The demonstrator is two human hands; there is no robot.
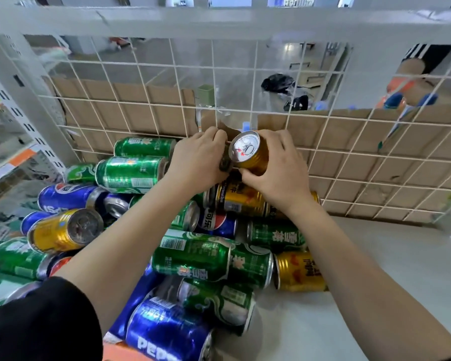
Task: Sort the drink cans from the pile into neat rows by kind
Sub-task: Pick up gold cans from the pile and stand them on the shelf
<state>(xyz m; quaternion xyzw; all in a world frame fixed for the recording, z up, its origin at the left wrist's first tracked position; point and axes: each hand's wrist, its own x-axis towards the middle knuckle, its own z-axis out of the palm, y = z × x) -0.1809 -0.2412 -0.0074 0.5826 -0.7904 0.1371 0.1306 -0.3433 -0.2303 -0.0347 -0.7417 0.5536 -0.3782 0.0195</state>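
Observation:
A pile of drink cans lies on the white shelf [375,295]: green cans [193,259], blue Pepsi cans [164,332] and gold Red Bull cans [300,274] lie mixed on their sides. My right hand [281,170] grips a gold can [250,152] held above the pile, its silver top tilted toward me. My left hand [198,162] is closed around another can [225,160], dark and mostly hidden by the fingers, right beside the gold one near the wire grid.
A white wire grid [323,142] backed with cardboard [375,162] closes the far side. The bare shelf surface spreads to the right of the pile. A metal upright [24,100] stands at the left. A person's legs [414,71] show beyond the grid.

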